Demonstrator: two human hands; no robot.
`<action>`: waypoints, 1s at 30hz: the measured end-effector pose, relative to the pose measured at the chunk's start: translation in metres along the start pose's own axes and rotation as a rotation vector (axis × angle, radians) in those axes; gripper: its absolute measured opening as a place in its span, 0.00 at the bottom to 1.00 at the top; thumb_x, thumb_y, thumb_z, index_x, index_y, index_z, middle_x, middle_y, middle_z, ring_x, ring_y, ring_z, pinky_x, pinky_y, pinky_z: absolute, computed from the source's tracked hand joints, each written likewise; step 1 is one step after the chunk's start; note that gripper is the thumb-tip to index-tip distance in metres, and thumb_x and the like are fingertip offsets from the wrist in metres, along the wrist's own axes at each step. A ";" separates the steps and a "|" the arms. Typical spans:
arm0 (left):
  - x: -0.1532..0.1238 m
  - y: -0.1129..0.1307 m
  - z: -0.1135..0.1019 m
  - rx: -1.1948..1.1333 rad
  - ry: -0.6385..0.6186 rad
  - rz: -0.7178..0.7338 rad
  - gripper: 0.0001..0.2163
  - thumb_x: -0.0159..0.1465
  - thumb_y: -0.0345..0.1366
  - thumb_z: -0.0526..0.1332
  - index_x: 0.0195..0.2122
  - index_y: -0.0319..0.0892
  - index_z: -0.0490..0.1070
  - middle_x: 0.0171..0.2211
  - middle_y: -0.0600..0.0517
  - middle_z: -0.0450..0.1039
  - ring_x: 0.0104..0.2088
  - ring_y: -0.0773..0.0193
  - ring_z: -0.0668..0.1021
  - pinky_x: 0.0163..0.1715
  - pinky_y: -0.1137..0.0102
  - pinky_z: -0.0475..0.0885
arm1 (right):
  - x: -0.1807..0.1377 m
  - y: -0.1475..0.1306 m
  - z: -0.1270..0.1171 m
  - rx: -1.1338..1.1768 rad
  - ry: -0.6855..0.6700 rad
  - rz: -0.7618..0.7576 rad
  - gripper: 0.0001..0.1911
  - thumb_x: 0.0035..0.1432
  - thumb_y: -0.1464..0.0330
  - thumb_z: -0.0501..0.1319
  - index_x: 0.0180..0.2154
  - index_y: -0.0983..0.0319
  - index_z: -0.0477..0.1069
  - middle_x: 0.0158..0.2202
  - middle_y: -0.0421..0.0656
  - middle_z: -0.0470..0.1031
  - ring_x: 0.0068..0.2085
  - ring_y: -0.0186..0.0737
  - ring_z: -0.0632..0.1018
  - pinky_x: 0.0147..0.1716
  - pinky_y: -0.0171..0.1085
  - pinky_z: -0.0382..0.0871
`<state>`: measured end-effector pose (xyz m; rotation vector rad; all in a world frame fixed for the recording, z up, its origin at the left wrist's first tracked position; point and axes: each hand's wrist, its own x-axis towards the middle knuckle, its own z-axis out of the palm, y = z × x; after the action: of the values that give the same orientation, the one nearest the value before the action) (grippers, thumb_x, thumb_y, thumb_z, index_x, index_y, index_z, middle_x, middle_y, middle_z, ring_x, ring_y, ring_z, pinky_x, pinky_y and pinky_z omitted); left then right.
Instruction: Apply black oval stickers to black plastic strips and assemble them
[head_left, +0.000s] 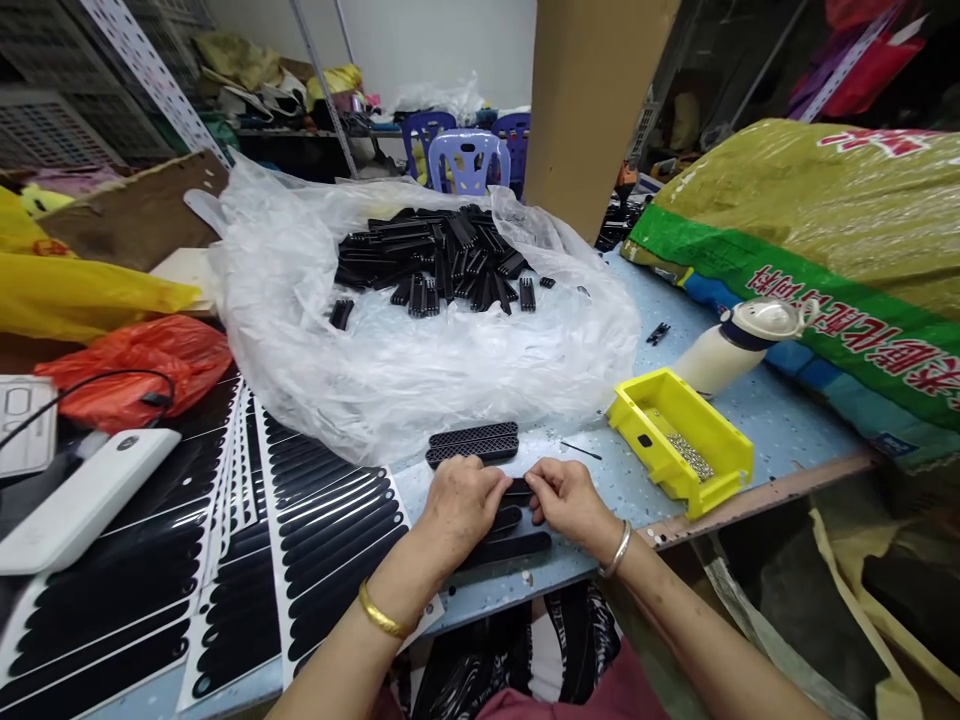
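Note:
My left hand (461,505) and my right hand (571,500) meet at the table's front edge, fingers pinched together on a small black plastic strip (519,489) held between them. Under the hands lie two more black oblong pieces (510,548). Just beyond the fingers rests a black perforated oblong grille (472,443). Sheets of black oblong stickers (322,515) lie to the left of my left forearm.
A clear plastic bag (420,350) carries a heap of black plastic parts (435,258). To the right stand a yellow bin (682,440) with small metal pieces, a white bottle (739,345) and a big green-yellow sack (825,250). A white power bank (82,495) lies left.

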<state>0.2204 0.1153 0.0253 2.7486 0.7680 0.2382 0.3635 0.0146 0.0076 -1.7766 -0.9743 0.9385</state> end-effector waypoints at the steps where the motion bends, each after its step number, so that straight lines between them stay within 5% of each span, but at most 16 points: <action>1: -0.003 -0.005 -0.002 0.000 0.016 -0.020 0.13 0.67 0.37 0.56 0.30 0.43 0.79 0.27 0.46 0.74 0.32 0.58 0.75 0.36 0.65 0.66 | 0.000 0.000 0.000 0.008 -0.001 0.006 0.10 0.56 0.65 0.55 0.25 0.61 0.66 0.17 0.36 0.68 0.17 0.33 0.74 0.17 0.29 0.63; 9: -0.034 -0.056 -0.019 -0.035 0.149 -0.173 0.13 0.65 0.37 0.55 0.30 0.44 0.79 0.27 0.48 0.77 0.31 0.59 0.77 0.35 0.68 0.66 | -0.001 -0.005 0.000 0.027 -0.015 0.088 0.11 0.54 0.61 0.56 0.25 0.61 0.65 0.17 0.36 0.68 0.17 0.34 0.74 0.11 0.27 0.56; 14: -0.047 -0.059 -0.033 -0.206 0.273 -0.386 0.16 0.65 0.40 0.53 0.25 0.44 0.76 0.19 0.53 0.73 0.23 0.63 0.74 0.26 0.71 0.63 | -0.002 -0.009 -0.007 -0.025 -0.112 0.107 0.13 0.58 0.59 0.53 0.28 0.61 0.66 0.19 0.36 0.67 0.16 0.32 0.71 0.13 0.29 0.60; 17: -0.045 -0.053 -0.032 -0.327 0.219 -0.389 0.18 0.65 0.42 0.52 0.22 0.42 0.72 0.16 0.55 0.68 0.20 0.65 0.71 0.24 0.72 0.61 | 0.000 -0.013 -0.016 -0.261 -0.089 -0.093 0.18 0.62 0.60 0.50 0.23 0.61 0.64 0.18 0.37 0.65 0.18 0.33 0.69 0.19 0.32 0.61; 21: -0.040 -0.051 -0.025 -0.455 0.166 -0.402 0.19 0.65 0.41 0.51 0.20 0.42 0.71 0.16 0.54 0.68 0.20 0.65 0.71 0.23 0.72 0.62 | 0.005 -0.021 -0.013 -0.592 0.108 -0.407 0.21 0.63 0.62 0.53 0.20 0.62 0.68 0.21 0.42 0.69 0.26 0.36 0.71 0.29 0.35 0.62; 25: -0.038 -0.052 -0.021 -0.544 0.116 -0.413 0.17 0.64 0.41 0.53 0.22 0.41 0.73 0.17 0.54 0.70 0.20 0.64 0.73 0.22 0.72 0.64 | 0.016 -0.028 0.012 -0.583 0.031 -0.448 0.16 0.61 0.61 0.61 0.24 0.62 0.75 0.24 0.43 0.74 0.27 0.36 0.73 0.30 0.34 0.61; 30: -0.039 -0.056 -0.015 -0.646 0.060 -0.365 0.13 0.61 0.40 0.57 0.29 0.41 0.79 0.19 0.53 0.74 0.22 0.64 0.75 0.24 0.72 0.67 | 0.029 -0.028 0.037 -0.646 -0.062 -0.400 0.18 0.59 0.64 0.63 0.18 0.62 0.70 0.21 0.40 0.72 0.25 0.33 0.70 0.26 0.33 0.57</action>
<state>0.1566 0.1440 0.0187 1.9709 0.9833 0.4078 0.3358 0.0618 0.0157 -1.9504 -1.7368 0.4444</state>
